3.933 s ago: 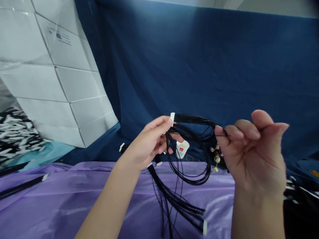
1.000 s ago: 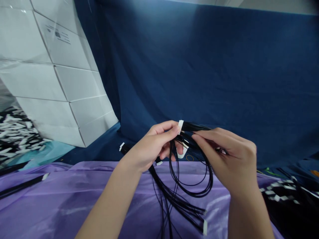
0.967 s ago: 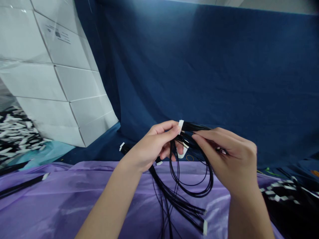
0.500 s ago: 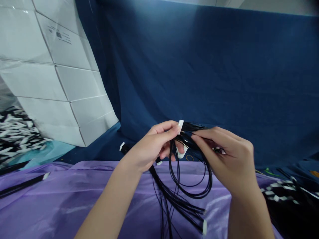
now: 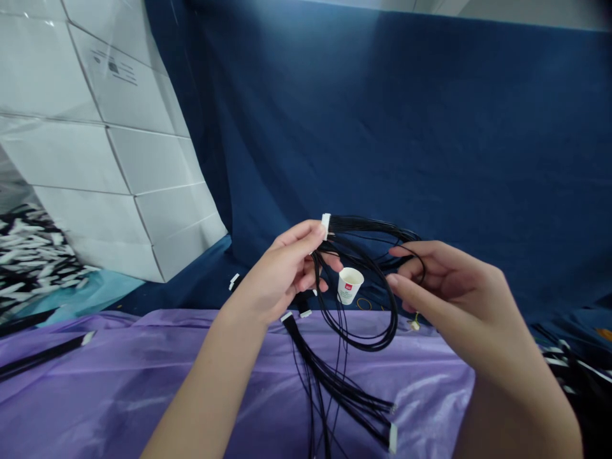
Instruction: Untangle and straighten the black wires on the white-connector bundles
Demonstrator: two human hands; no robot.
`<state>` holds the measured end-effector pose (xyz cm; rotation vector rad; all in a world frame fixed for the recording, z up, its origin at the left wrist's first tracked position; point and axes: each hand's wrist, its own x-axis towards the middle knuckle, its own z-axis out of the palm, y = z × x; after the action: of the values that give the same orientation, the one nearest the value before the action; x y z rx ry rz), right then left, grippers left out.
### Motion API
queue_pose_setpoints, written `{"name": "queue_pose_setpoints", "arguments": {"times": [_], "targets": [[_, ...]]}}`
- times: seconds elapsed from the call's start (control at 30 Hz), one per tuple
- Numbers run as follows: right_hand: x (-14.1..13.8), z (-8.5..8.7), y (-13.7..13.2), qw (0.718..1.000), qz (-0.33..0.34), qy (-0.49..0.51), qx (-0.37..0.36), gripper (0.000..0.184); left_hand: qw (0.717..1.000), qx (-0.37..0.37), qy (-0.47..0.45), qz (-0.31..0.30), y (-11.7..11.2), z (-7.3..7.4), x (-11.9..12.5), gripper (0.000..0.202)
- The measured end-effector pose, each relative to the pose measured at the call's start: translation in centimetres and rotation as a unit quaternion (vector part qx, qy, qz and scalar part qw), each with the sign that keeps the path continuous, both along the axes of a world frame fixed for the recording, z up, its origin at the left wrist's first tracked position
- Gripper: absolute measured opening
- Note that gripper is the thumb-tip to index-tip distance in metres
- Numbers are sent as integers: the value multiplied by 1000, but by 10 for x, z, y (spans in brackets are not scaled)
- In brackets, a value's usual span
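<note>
My left hand (image 5: 296,268) pinches a wire harness by its white connector (image 5: 326,224), thumb on the near side. The harness's black wires (image 5: 377,228) run right from the connector and bend back in loops that hang below my left hand. My right hand (image 5: 444,293) is beside the right end of these loops, thumb and forefinger apart. One thin wire crosses its fingers; the curled back fingers are partly hidden. Below, another black wire bundle (image 5: 329,376) lies on the purple cover (image 5: 191,382), with a white connector (image 5: 393,438) at its lower end.
A white paper cup (image 5: 350,285) stands behind the hanging loops. White boxes (image 5: 143,153) are stacked at the left, near a heap of black-and-white harnesses (image 5: 33,255). More harnesses (image 5: 568,370) lie at the right edge. A dark blue cloth (image 5: 406,115) hangs behind.
My left hand has moved slightly left and up with the connector. My right hand has shifted right and its fingers have parted from the wires, which now spread wider. The cup has come into view.
</note>
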<state>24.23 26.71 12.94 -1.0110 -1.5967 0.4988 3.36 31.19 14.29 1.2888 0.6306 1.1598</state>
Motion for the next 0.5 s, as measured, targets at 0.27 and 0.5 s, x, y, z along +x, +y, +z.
{"name": "queue_pose_setpoints", "arguments": {"times": [0.27, 0.5], "targets": [[-15, -1, 6, 999, -3, 40, -22, 37, 1000, 4, -4, -10, -1, -1, 1, 19], [-27, -7, 10, 998, -29, 60, 3, 38, 999, 9, -3, -30, -1, -1, 2, 20]]}}
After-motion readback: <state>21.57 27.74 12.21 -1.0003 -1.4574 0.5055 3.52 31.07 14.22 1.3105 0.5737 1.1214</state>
